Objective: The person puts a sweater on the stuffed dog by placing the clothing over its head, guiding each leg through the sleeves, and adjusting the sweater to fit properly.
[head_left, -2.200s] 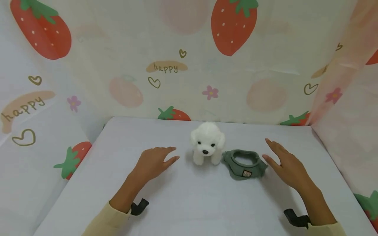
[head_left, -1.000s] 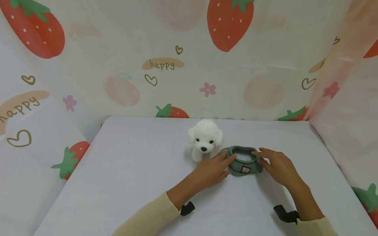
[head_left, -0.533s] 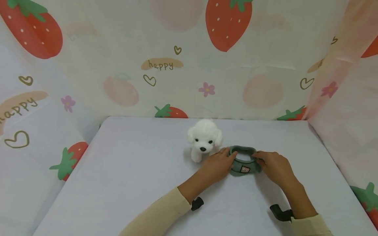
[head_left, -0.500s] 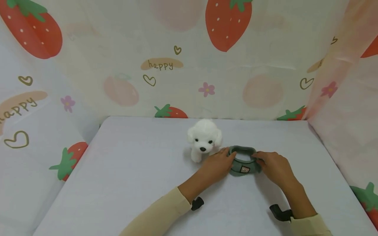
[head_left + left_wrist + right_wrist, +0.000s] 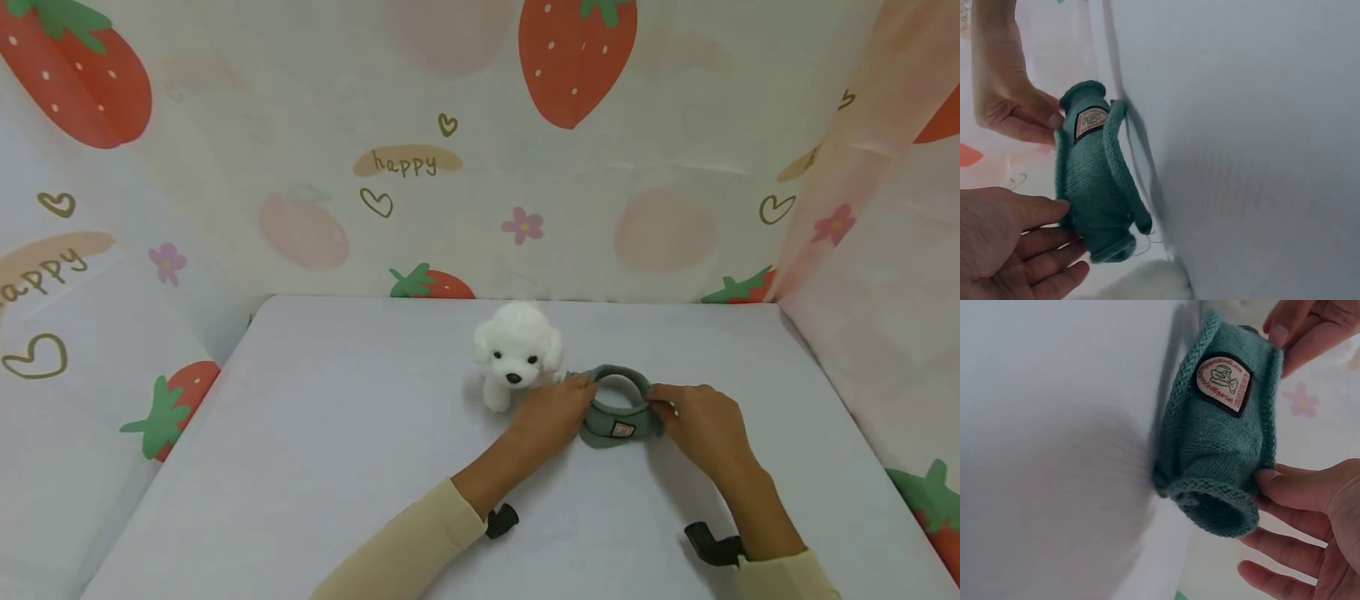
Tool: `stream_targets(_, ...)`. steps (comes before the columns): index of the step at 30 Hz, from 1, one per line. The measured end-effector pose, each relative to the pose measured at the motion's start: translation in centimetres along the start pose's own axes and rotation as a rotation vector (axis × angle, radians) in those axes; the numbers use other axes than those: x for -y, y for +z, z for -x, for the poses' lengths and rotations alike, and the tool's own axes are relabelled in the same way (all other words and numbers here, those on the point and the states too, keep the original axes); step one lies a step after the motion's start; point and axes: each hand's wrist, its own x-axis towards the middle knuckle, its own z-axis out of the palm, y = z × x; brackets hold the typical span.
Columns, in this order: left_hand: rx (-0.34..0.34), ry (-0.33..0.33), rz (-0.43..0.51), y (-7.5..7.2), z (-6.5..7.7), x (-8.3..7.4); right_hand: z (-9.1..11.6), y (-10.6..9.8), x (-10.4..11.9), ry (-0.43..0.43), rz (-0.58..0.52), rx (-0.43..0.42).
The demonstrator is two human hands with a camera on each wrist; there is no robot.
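Observation:
A small green knitted sweater (image 5: 609,425) with a patch on its front stands on the table, its round opening facing up. At the opening's left side my left hand (image 5: 551,412) pinches the rim between thumb and fingers. Opposite it, my right hand (image 5: 705,425) pinches the right side of the rim. Both wrist views show the knit, with the patch (image 5: 1224,384) and a rolled sleeve end (image 5: 1219,506) near the right fingers. Just behind my left hand a white plush dog (image 5: 517,346) stands upright, facing forward; the hand hides part of its legs.
The white tabletop (image 5: 300,433) extends around the hands. Strawberry-printed cloth (image 5: 420,75) hangs behind and along both sides. Black wrist-worn devices (image 5: 712,543) sit below both wrists, at the cream sleeves (image 5: 405,542).
Both hands have come in to the sweater from either side and taken hold of its rim. In the last half second its opening has been pulled rounder and higher. The dog stays in place.

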Motion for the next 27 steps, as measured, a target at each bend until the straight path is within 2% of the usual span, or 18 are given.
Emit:
stream_targets(7, -0.157, 0.003, 0.03, -1.7, 0.5, -0.7, 0.3, -2.1, 0.8, 0.002, 0.001, -0.081)
stream_targets(15, -0.313, 0.059, 0.056, -5.3, 2.4, -1.5, 0.7, -4.2, 2.7, -0.026, 0.017, -0.242)
stream_targets(20, -0.406, 0.085, 0.073, -7.3, 3.3, -1.2, 0.5, -5.7, 4.4, -0.08, 0.008, -0.353)
stream_targets(27, -0.517, 0.047, 0.183, -9.1, 4.1, -0.1, -0.7, -6.8, 6.5, -0.15, -0.033, -0.454)
